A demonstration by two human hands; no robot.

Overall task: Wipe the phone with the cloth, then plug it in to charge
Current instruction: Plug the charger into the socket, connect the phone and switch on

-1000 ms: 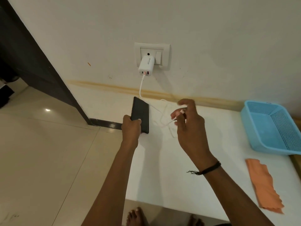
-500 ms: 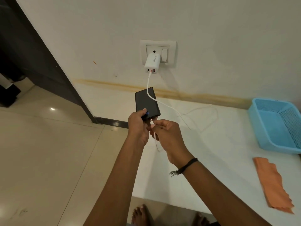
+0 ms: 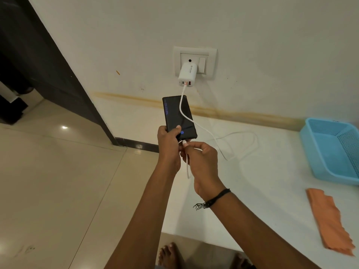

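Observation:
My left hand [image 3: 168,147] grips the lower end of a black phone [image 3: 177,115], held up over the white counter's left edge with its screen lit. My right hand [image 3: 202,162] pinches the plug end of a white charging cable [image 3: 236,146] at the phone's bottom edge. The cable runs from a white wall charger [image 3: 187,73] in the socket plate [image 3: 210,55], crosses the phone's face and loops on the counter. An orange cloth [image 3: 328,220] lies flat at the counter's right, away from both hands.
A light blue plastic basket [image 3: 334,148] stands on the white counter [image 3: 262,200] at the right, near the wall. A dark door frame [image 3: 58,74] rises at the left above beige floor tiles [image 3: 58,181]. Bare feet [image 3: 171,255] show below the counter's front edge.
My right hand brought the cable's plug end in from the right to the phone's bottom edge. The phone's screen, dark before, now shows blue marks. The view shifted slightly.

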